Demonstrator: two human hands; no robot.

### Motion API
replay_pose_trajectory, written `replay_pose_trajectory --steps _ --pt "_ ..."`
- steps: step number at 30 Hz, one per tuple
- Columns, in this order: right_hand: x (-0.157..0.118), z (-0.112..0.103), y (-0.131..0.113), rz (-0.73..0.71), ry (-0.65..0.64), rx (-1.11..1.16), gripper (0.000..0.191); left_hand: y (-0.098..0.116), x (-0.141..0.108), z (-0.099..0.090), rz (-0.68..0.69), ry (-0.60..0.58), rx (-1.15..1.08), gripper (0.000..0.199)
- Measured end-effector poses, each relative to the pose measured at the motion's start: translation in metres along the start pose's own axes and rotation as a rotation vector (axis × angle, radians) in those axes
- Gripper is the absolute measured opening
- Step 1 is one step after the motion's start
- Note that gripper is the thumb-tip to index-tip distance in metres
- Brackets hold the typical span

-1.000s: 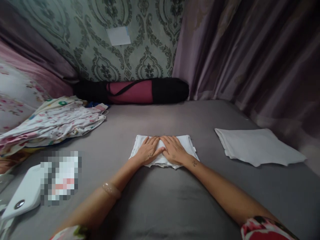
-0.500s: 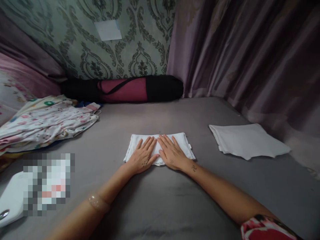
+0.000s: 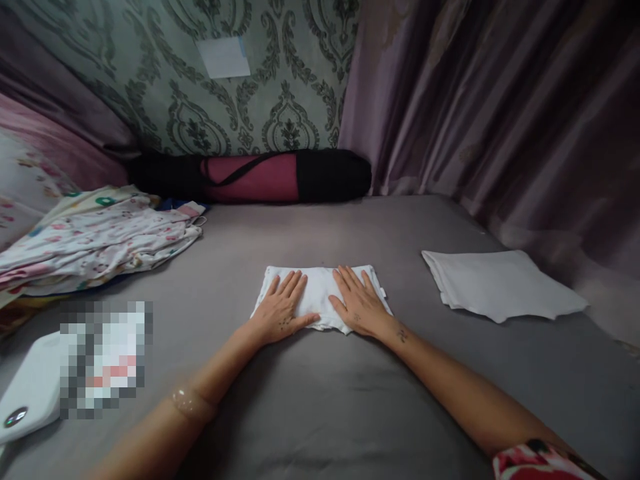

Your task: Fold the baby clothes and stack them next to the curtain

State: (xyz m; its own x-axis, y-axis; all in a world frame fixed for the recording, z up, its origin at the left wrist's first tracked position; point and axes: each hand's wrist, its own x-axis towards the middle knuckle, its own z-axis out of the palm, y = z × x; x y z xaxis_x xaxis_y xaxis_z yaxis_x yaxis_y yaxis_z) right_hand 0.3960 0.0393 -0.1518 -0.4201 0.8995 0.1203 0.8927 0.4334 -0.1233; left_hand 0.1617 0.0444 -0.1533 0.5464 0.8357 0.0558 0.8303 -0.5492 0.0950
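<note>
A folded white cloth (image 3: 319,293), with a small tag on its right edge, lies flat before me; its exact kind is unclear. My left hand (image 3: 283,310) rests palm down on its left part, fingers stretched out and thumb pointing inward. On the right part lies my right hand (image 3: 361,303), also flat with its fingers apart. Between the hands a strip of the cloth shows. Its near edge looks slightly uneven.
The grey bed sheet (image 3: 320,400) spreads underneath. Another folded white cloth (image 3: 500,283) lies at right. Patterned clothes (image 3: 110,233) are heaped at left, near a white device (image 3: 43,380) beside a blurred patch. A black and maroon long bag (image 3: 250,179) lies along the wall.
My hands have slid apart across the white cloth, the left one leftward and the right one rightward. More of the cloth's middle shows. The view has shifted slightly.
</note>
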Motion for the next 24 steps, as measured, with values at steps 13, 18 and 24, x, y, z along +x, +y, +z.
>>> replay_pose_trajectory --steps 13,18,24 --pt "-0.004 0.000 0.021 0.096 0.011 -0.037 0.064 -0.021 -0.002 0.006 -0.170 0.020 0.059 0.078" --pt "-0.003 0.004 0.026 0.084 0.006 -0.006 0.064 -0.022 -0.001 0.004 -0.169 -0.015 0.025 0.079" --pt "-0.010 0.002 0.048 0.127 0.037 0.003 0.065 -0.039 -0.008 0.001 -0.208 0.073 0.009 0.069"
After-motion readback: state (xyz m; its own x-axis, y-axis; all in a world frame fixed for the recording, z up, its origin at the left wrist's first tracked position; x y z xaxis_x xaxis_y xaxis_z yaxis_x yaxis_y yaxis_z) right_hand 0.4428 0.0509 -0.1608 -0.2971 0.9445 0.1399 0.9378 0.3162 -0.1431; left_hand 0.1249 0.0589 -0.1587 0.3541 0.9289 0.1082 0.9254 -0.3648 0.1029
